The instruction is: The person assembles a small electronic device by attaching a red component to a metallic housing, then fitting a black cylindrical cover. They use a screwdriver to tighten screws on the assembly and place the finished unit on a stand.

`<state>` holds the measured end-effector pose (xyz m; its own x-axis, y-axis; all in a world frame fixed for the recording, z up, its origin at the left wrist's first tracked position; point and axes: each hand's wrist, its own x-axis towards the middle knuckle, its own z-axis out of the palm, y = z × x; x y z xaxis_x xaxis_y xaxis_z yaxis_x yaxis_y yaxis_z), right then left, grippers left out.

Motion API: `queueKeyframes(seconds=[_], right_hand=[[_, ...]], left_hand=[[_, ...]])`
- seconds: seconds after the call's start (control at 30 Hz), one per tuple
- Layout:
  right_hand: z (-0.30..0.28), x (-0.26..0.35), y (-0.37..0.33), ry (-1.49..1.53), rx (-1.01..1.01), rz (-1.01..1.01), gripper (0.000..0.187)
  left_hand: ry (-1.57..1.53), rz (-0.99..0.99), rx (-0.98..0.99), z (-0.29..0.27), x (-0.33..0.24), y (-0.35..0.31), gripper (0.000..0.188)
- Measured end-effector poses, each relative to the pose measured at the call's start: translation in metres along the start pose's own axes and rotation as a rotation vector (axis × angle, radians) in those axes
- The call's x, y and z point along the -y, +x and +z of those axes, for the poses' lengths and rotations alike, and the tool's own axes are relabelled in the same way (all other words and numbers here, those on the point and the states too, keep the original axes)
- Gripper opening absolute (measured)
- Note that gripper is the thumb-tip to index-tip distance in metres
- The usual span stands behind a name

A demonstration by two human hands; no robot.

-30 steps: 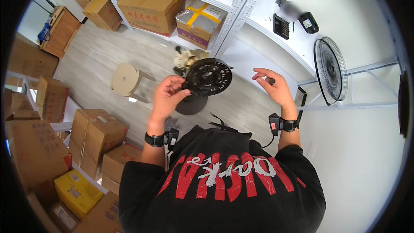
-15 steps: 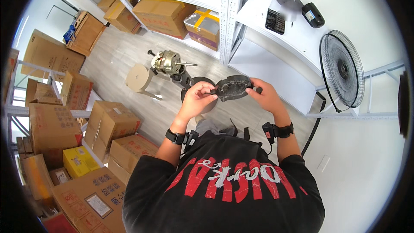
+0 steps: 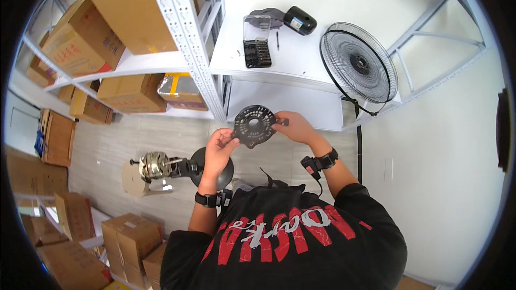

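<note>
A round black slotted plastic cover [image 3: 251, 137] with a hole in its centre, which looks like a fan motor's cover, is held up in front of me. My left hand [image 3: 219, 151] pinches its left edge between thumb and fingers. On its right edge my right hand [image 3: 295, 127] grips it, with a small dark knob showing beside the fingers. To the lower left, a bare fan motor [image 3: 154, 165] with a metal shaft tops a stand with a round black base [image 3: 223, 174].
The white shelf [image 3: 301, 64] ahead carries an opened screwdriver bit case [image 3: 257, 53], a thin screwdriver [image 3: 278, 41], a black motor shell [image 3: 300, 20] and a round wire fan grille [image 3: 344, 70]. A round tan stool [image 3: 134, 182] stands by the motor. Cardboard boxes [image 3: 129, 239] fill the left.
My view has turned right toward the shelf. The cover has tipped so its slotted round face shows, where its hollow side showed before. Both hands still hold it.
</note>
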<state>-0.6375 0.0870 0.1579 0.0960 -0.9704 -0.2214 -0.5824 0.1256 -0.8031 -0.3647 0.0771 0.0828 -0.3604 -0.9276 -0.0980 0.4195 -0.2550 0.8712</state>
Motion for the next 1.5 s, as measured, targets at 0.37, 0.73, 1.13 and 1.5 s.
queueKeyframes(seconds=[0.37,0.73,1.13,1.5], right_hand=[[-0.130,-0.045,0.076,0.014,-0.326,0.136,0.036],[-0.251,-0.134,0.258,-0.431,-0.018,0.412,0.024],[-0.257,-0.161,0.332,-0.840,0.232,0.434,0.022],[-0.289,-0.117,0.333,-0.431,-0.314,-0.246,0.042]], left_hand=[[0.095,-0.097,-0.180,-0.003,0.017,0.052,0.023],[0.071,-0.036,-0.517,0.015,0.051,0.085,0.021],[0.082,0.006,-0.637,0.037,0.067,0.088,0.023],[0.056,-0.001,-0.711,0.040,0.075,0.080,0.024]])
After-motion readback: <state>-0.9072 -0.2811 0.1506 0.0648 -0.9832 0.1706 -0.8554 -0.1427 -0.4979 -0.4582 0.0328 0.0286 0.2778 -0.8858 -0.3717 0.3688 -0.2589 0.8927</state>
